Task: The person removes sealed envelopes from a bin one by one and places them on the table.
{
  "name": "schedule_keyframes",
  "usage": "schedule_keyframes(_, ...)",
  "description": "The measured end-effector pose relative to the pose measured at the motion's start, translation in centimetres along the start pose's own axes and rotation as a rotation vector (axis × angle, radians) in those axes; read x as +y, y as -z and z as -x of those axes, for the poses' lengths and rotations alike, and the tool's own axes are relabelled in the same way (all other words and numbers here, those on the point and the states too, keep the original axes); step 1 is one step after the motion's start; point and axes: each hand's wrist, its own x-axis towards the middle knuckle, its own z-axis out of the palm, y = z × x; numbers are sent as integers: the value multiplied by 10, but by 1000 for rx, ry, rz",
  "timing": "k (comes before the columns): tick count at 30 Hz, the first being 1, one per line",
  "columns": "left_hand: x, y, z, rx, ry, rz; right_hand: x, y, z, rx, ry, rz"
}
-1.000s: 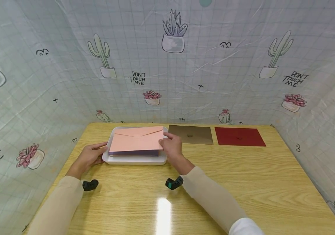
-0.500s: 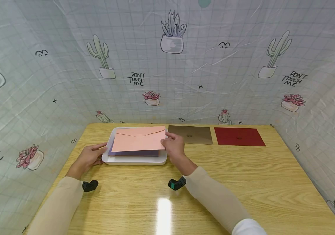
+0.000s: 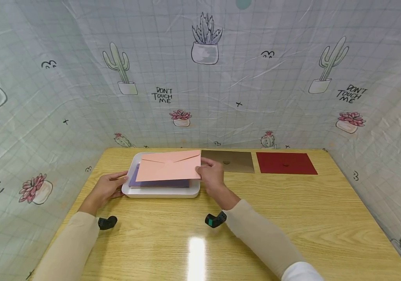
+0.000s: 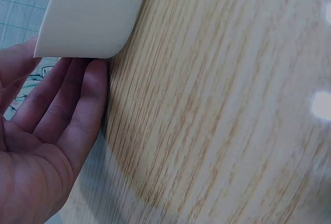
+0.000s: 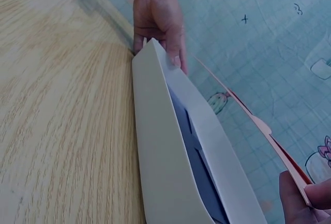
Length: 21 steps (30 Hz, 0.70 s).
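My right hand (image 3: 211, 174) pinches the right end of a pink envelope (image 3: 168, 166) between thumb and fingers. In the right wrist view the envelope (image 5: 253, 120) is raised above a white tray (image 5: 158, 146), apart from what lies inside. A purple envelope (image 3: 161, 183) lies in the tray (image 3: 163, 192), with the edge of a paler one showing under it; how many are stacked there is hidden. My left hand (image 3: 106, 188) holds the tray's left end. In the left wrist view, that hand's thumb is at the rim and its fingers (image 4: 93, 89) are against the outer wall.
A brown envelope (image 3: 237, 161) lies flat at the table's back edge, right of the tray. Farther right lies a dark red envelope (image 3: 286, 163). A cactus-print cloth (image 3: 242, 78) hangs behind the wooden table (image 3: 263, 195) and along both sides.
My right hand has drawn the pink envelope a little to the right, uncovering more of the purple envelope's left side. My left hand has stayed at the tray.
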Motion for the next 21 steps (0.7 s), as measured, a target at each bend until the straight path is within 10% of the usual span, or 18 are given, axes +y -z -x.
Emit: schedule_keyframes(21,0,1,-2,-16,-17,3,0,12,-3,-13,6,-30)
